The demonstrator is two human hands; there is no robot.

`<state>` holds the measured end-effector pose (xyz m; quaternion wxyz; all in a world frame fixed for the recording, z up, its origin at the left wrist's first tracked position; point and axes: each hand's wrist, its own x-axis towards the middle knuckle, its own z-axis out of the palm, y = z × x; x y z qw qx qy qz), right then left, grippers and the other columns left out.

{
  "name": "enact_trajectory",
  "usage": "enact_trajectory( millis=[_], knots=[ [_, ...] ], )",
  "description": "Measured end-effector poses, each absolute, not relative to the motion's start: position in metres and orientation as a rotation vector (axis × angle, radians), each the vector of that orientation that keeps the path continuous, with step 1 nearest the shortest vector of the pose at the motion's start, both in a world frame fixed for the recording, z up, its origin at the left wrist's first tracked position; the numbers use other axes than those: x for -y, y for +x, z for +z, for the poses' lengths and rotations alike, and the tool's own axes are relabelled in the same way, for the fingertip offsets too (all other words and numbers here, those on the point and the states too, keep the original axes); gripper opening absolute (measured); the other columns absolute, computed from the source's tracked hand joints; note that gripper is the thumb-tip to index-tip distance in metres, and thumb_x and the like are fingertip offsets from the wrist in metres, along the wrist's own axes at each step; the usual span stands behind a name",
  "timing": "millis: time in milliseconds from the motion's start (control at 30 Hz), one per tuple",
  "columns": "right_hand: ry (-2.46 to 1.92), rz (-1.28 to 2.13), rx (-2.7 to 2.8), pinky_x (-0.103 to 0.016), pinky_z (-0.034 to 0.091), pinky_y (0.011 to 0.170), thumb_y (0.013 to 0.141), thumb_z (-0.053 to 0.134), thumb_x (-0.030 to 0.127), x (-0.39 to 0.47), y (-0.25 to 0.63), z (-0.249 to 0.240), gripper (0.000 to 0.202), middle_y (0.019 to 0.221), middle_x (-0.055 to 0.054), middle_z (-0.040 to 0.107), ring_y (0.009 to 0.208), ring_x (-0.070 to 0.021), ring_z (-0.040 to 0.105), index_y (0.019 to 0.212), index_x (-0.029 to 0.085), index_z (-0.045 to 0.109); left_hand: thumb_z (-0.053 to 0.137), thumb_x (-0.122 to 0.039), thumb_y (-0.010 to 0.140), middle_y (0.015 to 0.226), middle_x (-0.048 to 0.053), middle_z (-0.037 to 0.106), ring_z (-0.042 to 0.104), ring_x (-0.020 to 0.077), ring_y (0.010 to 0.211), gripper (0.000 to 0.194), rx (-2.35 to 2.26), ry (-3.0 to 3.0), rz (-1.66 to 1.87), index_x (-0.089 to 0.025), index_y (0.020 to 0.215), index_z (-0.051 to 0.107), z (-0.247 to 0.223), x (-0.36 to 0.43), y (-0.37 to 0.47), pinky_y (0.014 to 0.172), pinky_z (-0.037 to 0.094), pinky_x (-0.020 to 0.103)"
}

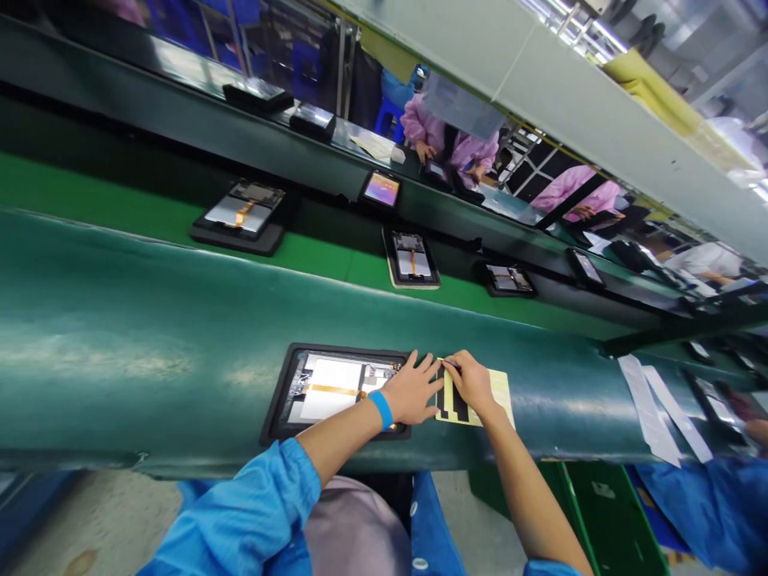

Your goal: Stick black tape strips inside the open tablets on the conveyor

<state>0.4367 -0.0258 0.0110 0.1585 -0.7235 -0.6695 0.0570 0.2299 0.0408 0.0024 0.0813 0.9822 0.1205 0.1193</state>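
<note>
My left hand (pixel 410 392) lies with its fingers spread, its palm over the right end of an opened tablet (pixel 330 380) and its fingertips on the left edge of a yellow backing sheet (pixel 501 392). The tablet shows its inside, with an orange ribbon cable (pixel 333 390), and rests on a black padded tray (pixel 274 416). Black stickers (pixel 459 408) remain on the yellow sheet. At the sheet's upper left corner my right hand (pixel 473 382) is closed in a pinch. Something small and dark shows at its fingertips, too hidden to name.
Beyond the green bench (pixel 150 320) runs a lower green conveyor belt (pixel 336 260) carrying opened tablets (pixel 243 210) on pads. White paper strips (pixel 651 408) lie at the right, near a co-worker's blue sleeve (pixel 714 504). Co-workers in pink (pixel 450 140) sit across the line.
</note>
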Motion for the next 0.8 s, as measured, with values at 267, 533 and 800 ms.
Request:
enact_trajectory(
  millis=[267, 533, 800],
  knots=[
    [-2.080, 0.037, 1.953, -0.033, 0.049, 0.065, 0.104, 0.037, 0.051, 0.024, 0.445, -0.008, 0.044, 0.096, -0.008, 0.070, 0.077, -0.0219, 0.067, 0.096, 0.024, 0.071, 0.047, -0.059, 0.095, 0.151, 0.019, 0.051, 0.044, 0.0376, 0.139, 0.058, -0.365, 3.010, 0.277, -0.018, 0.135, 0.059, 0.010, -0.040, 0.229, 0.109, 0.033, 0.060],
    [-2.137, 0.037, 1.892, -0.031, 0.043, 0.061, 0.103, 0.034, 0.048, 0.023, 0.441, -0.013, 0.042, 0.093, -0.008, 0.066, 0.073, -0.0214, 0.064, 0.093, 0.022, 0.066, 0.047, -0.059, 0.095, 0.152, 0.019, 0.050, 0.044, 0.0382, 0.140, 0.059, -0.344, 3.011, 0.284, -0.017, 0.135, 0.059, 0.007, -0.040, 0.229, 0.109, 0.033, 0.060],
    [-2.212, 0.006, 1.662, -0.031, 0.042, 0.064, 0.102, 0.034, 0.048, 0.029, 0.437, -0.004, 0.041, 0.094, -0.008, 0.065, 0.074, -0.0211, 0.061, 0.091, 0.022, 0.063, 0.051, -0.057, 0.094, 0.152, 0.020, 0.050, 0.044, 0.0408, 0.139, 0.058, -0.327, 2.958, 0.343, -0.016, 0.134, 0.059, 0.002, -0.041, 0.230, 0.110, 0.031, 0.063]
  ],
)
